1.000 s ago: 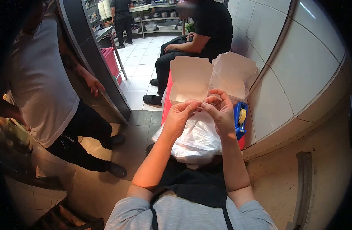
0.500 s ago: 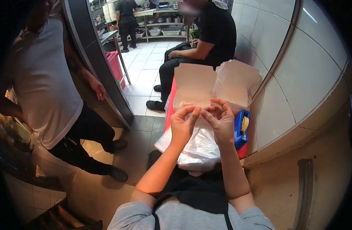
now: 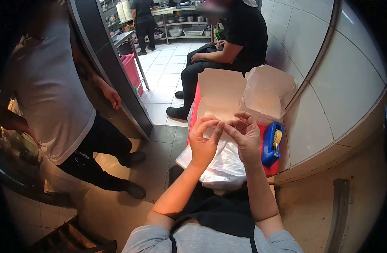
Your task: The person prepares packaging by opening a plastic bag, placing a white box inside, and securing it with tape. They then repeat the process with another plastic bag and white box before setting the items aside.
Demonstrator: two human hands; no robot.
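My left hand (image 3: 205, 137) and my right hand (image 3: 245, 135) are raised close together over the red surface (image 3: 269, 169), thumbs and forefingers pinched. Whatever lies between the fingertips is too small to make out. Below them is a crumpled white plastic bag (image 3: 225, 168). Just beyond the hands an open cardboard box (image 3: 221, 88) stands with its lid up. Beside it on the right are more open boxes (image 3: 267, 90), partly wrapped in clear plastic. A blue tape dispenser (image 3: 272, 145) with a yellowish roll is to the right of my right hand.
A person in a light shirt (image 3: 54, 88) stands at the left by a dark door frame (image 3: 113, 71). Another in black (image 3: 246, 36) sits beyond the boxes. A third (image 3: 143, 25) stands near metal shelves (image 3: 183, 36). A tiled wall (image 3: 324, 105) borders the right.
The whole view has shifted slightly, so most things appear further right. My hands remain pinched, their fingertips a little closer together.
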